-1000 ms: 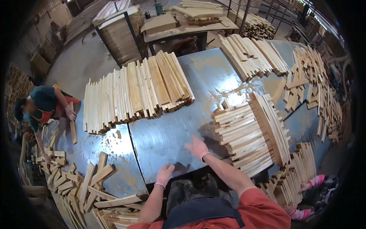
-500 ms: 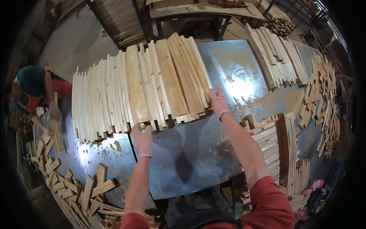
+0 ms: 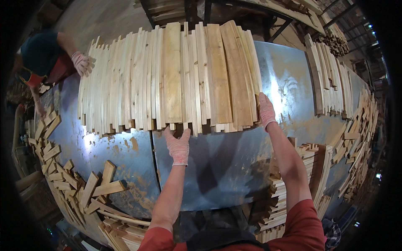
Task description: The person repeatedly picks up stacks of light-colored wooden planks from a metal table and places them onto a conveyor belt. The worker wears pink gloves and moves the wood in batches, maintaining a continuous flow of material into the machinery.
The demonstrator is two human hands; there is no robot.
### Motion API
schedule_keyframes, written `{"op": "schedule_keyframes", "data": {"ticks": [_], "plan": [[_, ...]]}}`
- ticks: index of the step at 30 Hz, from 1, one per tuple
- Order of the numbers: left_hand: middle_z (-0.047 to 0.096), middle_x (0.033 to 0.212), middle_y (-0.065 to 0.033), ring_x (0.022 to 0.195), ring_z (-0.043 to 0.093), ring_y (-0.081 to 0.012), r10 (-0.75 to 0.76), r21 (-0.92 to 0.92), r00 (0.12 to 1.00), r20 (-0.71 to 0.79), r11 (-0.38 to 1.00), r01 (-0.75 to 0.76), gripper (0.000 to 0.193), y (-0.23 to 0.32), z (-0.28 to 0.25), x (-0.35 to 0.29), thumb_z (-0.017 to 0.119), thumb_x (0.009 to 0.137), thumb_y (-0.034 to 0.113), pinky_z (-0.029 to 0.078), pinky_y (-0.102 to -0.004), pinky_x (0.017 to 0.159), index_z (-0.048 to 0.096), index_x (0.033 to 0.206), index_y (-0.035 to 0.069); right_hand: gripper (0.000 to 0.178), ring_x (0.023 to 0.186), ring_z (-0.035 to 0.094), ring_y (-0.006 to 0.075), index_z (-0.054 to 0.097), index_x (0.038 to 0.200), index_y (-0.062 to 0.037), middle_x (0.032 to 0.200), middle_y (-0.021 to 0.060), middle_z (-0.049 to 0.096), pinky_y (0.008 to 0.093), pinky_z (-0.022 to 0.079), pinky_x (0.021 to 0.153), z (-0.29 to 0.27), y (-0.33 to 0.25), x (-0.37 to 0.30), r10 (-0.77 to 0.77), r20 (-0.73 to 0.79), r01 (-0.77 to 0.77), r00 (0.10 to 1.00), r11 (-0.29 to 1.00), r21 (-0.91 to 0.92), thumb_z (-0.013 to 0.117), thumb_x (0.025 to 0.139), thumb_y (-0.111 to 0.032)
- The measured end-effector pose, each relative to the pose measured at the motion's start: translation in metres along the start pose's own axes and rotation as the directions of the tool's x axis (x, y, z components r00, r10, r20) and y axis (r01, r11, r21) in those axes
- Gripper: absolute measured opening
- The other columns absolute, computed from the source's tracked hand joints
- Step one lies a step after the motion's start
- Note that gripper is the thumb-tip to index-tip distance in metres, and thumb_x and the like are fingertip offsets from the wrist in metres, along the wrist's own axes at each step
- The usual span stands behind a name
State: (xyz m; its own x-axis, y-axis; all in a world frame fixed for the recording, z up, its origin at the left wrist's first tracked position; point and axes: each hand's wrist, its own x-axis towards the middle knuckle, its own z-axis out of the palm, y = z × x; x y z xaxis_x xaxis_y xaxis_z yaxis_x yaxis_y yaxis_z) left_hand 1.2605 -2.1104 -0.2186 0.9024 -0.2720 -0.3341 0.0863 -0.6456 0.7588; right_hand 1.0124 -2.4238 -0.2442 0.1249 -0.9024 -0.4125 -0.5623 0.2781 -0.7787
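Note:
A wide row of pale wooden slats [image 3: 138,79] lies side by side on a metal-topped table [image 3: 209,167], with a few broader, yellower boards among them. Both my hands wear light knitted gloves. At the near ends of the slats is my left hand [image 3: 179,145], thumb and fingers apart, fingertips against the wood. My right hand [image 3: 266,112] lies along the right edge of the row near its front corner, fingers stretched out. Neither hand is wrapped around a slat.
A co-worker's gloved hand [image 3: 82,62] is at the row's left end. Short wood pieces [image 3: 94,188] lie heaped at the near left. Stacked slats [image 3: 293,184] sit by my right arm; another slat row [image 3: 328,79] and a loose pile [image 3: 356,138] are farther right.
The view has shifted, so the slat row and my hands appear farther right; my hands keep about the same places on it. The co-worker's hand has left an upright piece and risen beside the row.

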Motion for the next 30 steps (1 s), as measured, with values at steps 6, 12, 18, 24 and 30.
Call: {"op": "schedule_keyframes", "data": {"ticks": [6,12,18,24,30], "plan": [[0.071,0.125,-0.0215,0.118,0.067,-0.0395,0.051,0.121,0.974,0.220,0.989,-0.080,0.073,0.007,-0.024,0.012,0.090,0.080,0.039,0.051,-0.0463,0.104,0.063,0.134,-0.003,0.069,0.126,0.061,0.0274,0.054,0.153,-0.0002,0.144,0.0144,0.065,0.0369,0.041,0.115,-0.012,-0.014,0.008,0.154,0.061,-0.164,0.986,0.962,0.220,0.052,0.110,-0.053],[0.069,0.124,-0.0228,0.117,0.067,-0.0385,0.433,0.293,0.889,0.148,0.839,-0.458,0.071,0.042,-0.040,0.033,0.088,0.081,0.034,0.053,-0.0469,0.102,0.062,0.136,-0.002,0.070,0.139,0.054,0.0398,0.047,0.157,-0.0003,0.155,0.0250,0.054,0.0405,0.039,0.119,-0.009,-0.007,0.013,-0.028,-0.018,0.026,0.999,0.995,-0.095,0.051,0.108,-0.051],[0.060,0.139,-0.0247,0.127,0.061,-0.0399,0.290,0.645,0.927,0.237,0.667,-0.373,0.097,0.115,0.012,0.073,0.090,0.076,0.044,0.052,-0.0479,0.106,0.046,0.151,0.002,0.064,0.143,0.048,0.0471,0.051,0.153,0.0002,0.153,0.0293,0.053,0.0469,0.037,0.122,0.010,-0.011,-0.007,-0.572,-0.046,0.445,0.819,0.684,-0.579,0.055,0.108,-0.045],[0.063,0.130,-0.0230,0.125,0.062,-0.0403,0.278,0.576,0.938,0.208,0.740,-0.347,0.092,0.135,0.031,0.045,0.084,0.076,0.039,0.052,-0.0454,0.106,0.045,0.154,0.010,0.085,0.149,0.042,0.0433,0.043,0.158,0.0016,0.160,0.0281,0.046,0.0472,0.035,0.125,0.022,-0.069,-0.057,-0.393,0.025,0.334,0.919,0.744,-0.579,0.065,0.098,-0.054],[0.060,0.133,-0.0292,0.124,0.061,-0.0447,0.270,0.442,0.879,0.393,0.783,-0.438,0.096,0.148,0.098,-0.015,0.081,0.078,0.036,0.051,-0.0458,0.109,0.040,0.157,-0.001,0.107,0.145,0.048,0.0435,0.031,0.166,-0.0040,0.158,0.0306,0.046,0.0453,0.040,0.122,0.027,-0.106,-0.076,-0.222,-0.030,0.187,0.975,0.879,-0.438,0.082,0.083,-0.048]]}}
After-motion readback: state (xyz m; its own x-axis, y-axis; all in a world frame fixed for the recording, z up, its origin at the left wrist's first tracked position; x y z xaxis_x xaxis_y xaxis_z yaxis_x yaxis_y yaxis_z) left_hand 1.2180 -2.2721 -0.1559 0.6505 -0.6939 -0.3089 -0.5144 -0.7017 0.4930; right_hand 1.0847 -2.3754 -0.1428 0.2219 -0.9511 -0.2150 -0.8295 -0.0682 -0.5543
